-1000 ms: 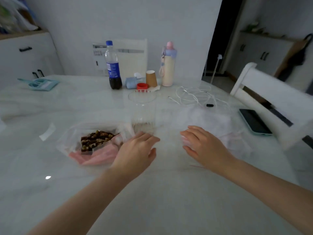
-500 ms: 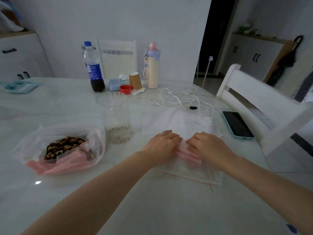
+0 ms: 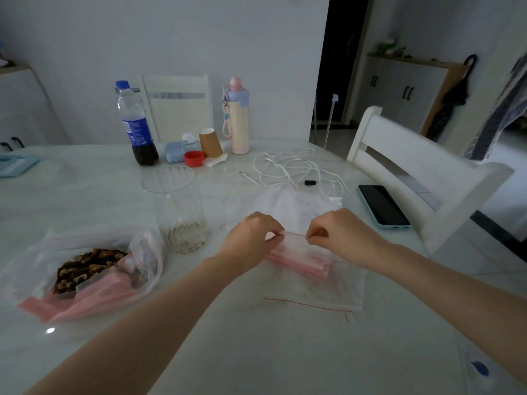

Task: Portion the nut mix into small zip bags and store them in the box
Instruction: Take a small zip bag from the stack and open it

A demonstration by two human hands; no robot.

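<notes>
A stack of small clear zip bags with red zip strips lies on a larger clear bag at the table's middle. My left hand pinches the left end of the top bag's red strip, and my right hand pinches its right end. The strip is raised slightly between them. At the left, an open plastic bag holds the brown nut mix, with pink-edged bags tucked under it. A clear container with some pale seeds at its bottom stands between the nut mix and my hands.
At the back stand a cola bottle, a paper cup, a red cap and a pastel flask. White cables and a phone lie to the right, beside a white chair.
My left hand left the nut mix bag and joined my right hand at the zip bag stack. Both hands went from resting flat on it to pinching the top bag's strip.
</notes>
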